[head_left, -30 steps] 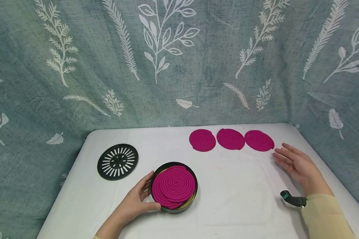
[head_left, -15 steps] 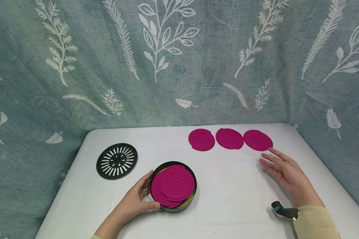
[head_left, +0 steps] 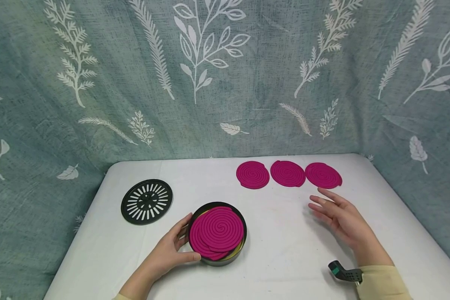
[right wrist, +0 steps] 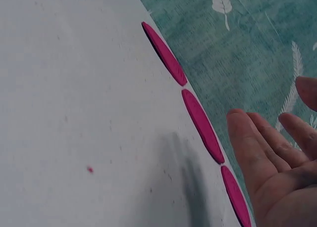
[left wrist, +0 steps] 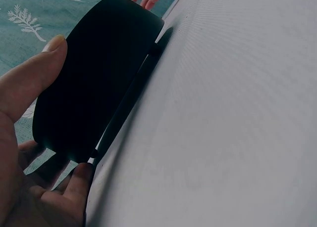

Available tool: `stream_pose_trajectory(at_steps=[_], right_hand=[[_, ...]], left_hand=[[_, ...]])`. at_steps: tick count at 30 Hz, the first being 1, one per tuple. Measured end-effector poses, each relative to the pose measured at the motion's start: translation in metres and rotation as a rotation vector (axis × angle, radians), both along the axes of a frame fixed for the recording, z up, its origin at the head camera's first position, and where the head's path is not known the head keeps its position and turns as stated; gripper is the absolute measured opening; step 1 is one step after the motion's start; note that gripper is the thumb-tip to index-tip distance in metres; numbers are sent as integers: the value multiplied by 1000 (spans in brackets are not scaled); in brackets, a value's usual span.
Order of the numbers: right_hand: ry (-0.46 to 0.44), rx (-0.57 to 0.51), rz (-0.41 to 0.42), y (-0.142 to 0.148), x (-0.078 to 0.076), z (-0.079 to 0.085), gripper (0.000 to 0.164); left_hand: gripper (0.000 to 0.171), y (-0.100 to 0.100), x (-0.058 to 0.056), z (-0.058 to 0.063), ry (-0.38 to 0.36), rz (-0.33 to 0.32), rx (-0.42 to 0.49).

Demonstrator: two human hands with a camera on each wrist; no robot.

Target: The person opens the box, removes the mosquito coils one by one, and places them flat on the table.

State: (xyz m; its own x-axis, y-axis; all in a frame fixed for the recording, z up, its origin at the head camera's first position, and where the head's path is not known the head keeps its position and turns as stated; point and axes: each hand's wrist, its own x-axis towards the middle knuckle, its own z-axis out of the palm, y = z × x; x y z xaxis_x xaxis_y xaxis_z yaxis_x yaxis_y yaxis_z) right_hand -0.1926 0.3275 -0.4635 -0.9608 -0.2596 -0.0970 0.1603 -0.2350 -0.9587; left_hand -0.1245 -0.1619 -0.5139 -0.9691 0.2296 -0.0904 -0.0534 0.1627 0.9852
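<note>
A round black tin [head_left: 243, 248] with a yellowish inner edge stands on the white table, several magenta mosquito coils [head_left: 221, 229] stacked loosely in it. My left hand [head_left: 172, 250] grips the tin's left side, thumb at the near rim and fingers round the far side; the left wrist view shows the tin's dark side wall [left wrist: 94, 78] between thumb and fingers. My right hand [head_left: 341, 218] hovers over the table, fingers relaxed and holding nothing. Just beyond its fingertips lies the rightmost coil [head_left: 323, 175] of a row, beside the middle coil [head_left: 288, 173] and the left coil [head_left: 253, 175].
A black slotted lid [head_left: 146, 202] lies flat to the left of the tin. Behind the table's back edge hangs a green curtain [head_left: 210, 125] with white leaf prints. A small dark device [head_left: 345, 273] sticks out from the right sleeve [head_left: 382, 283].
My right hand has moved left and a little nearer, away from the rightmost coil. The left hand and the tin stay where they were.
</note>
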Motion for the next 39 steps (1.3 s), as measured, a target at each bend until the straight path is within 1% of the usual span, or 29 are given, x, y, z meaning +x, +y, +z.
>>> stream_pose_trajectory(at_steps=[3, 6, 10, 14, 21, 30, 39], right_hand=[[6, 55, 3, -9, -1, 3, 56], [16, 88, 23, -17, -1, 6, 58], [49, 135, 67, -30, -3, 9, 59], [60, 168, 110, -43, -5, 10, 59], [58, 183, 166, -69, -12, 11, 55], [35, 180, 252, -101, -21, 17, 58], [43, 184, 342, -134, -28, 22, 54]], left_hand=[[114, 0, 0, -1, 2, -1, 2], [113, -1, 0, -1, 1, -5, 2], [113, -1, 0, 0, 2, -5, -2], [113, -1, 0, 0, 2, -1, -2], [113, 0, 0, 0, 2, 2, -13], [113, -1, 1, 0, 6, -12, 7], [114, -1, 1, 2, 0, -2, -6]])
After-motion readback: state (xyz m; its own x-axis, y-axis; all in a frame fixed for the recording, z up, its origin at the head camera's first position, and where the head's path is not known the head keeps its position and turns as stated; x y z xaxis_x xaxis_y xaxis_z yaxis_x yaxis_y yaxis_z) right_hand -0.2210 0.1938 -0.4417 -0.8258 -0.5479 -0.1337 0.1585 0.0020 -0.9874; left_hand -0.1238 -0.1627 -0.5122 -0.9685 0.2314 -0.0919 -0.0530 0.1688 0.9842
